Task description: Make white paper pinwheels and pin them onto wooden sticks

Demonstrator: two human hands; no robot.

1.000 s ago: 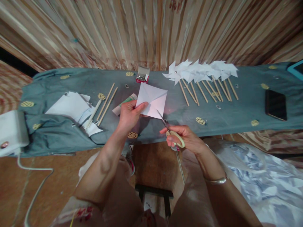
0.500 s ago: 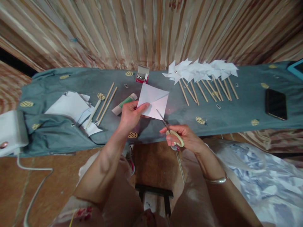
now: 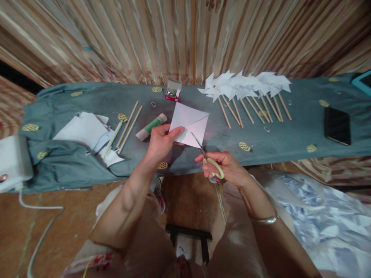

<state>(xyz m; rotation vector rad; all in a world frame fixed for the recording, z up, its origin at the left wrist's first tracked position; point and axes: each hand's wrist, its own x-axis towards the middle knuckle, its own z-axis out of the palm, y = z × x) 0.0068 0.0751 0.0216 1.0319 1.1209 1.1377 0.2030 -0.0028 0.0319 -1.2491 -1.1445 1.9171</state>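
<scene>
A creased square of white paper is pinched by its left edge between the thumb and fingers of my left hand. My right hand is closed round the pale handles of a pair of scissors. The blades lie at the paper's lower corner, pointing in toward its middle. Just left of the paper, a glue stick with a green band lies on the cloth. Behind the paper stands an open red box of small metal pins.
White paper pinwheels on wooden sticks lie in a row at the back right. A phone is farther right. At left are paper sheets, two loose sticks, a white pen-like rod and a white corded device.
Very little differs. The view has shifted slightly, and the paper and scissors keep almost the same position relative to each other.
</scene>
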